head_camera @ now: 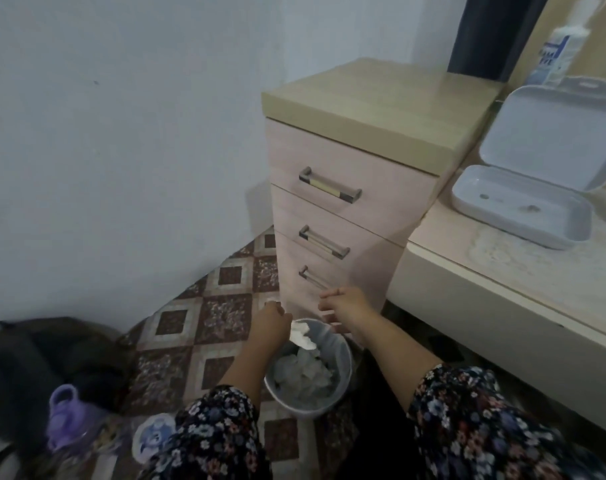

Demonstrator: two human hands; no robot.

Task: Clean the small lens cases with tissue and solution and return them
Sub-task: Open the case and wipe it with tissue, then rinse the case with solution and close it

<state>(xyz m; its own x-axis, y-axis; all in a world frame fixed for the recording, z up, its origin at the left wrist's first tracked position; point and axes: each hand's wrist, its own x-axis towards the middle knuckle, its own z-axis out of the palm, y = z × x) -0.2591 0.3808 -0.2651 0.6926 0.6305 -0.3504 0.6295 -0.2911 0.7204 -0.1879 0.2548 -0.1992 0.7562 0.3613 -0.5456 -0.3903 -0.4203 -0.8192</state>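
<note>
Floral sleeves (221, 434) fill the near edge of the view, both forearms reaching out over a small waste bin (344, 362) that stands on the patterned floor tiles (190, 327) at the foot of a pink drawer unit (336, 209). Above the bin's far left rim, the left hand (272, 322) is turned away from the camera; a crumpled white tissue (301, 336) sits right at its fingers, but I cannot tell whether they pinch it or have let it go. Just beyond the bin's far rim the right hand (344, 303) hovers near the lowest drawer handle (317, 278), fingers loosely spread and nothing in them. More used tissues (303, 375) already lie inside the bin. Up on the right, well apart from both hands, an open white lens case box (523, 206) rests on the dressing table (502, 278), lid raised and tray showing; the small cases themselves are too small to make out here, and a solution bottle (554, 53) stands at the far right behind it. By the look of it, this is the disposal step, with returning the cases left to do. Damp tissue is light, limp and easily torn, so a fingertip pinch suffices; the box looks like hard, smooth plastic, probably light and slippery when wet, best taken by its tray sides. A purple bottle (65, 420) stands near left.
</note>
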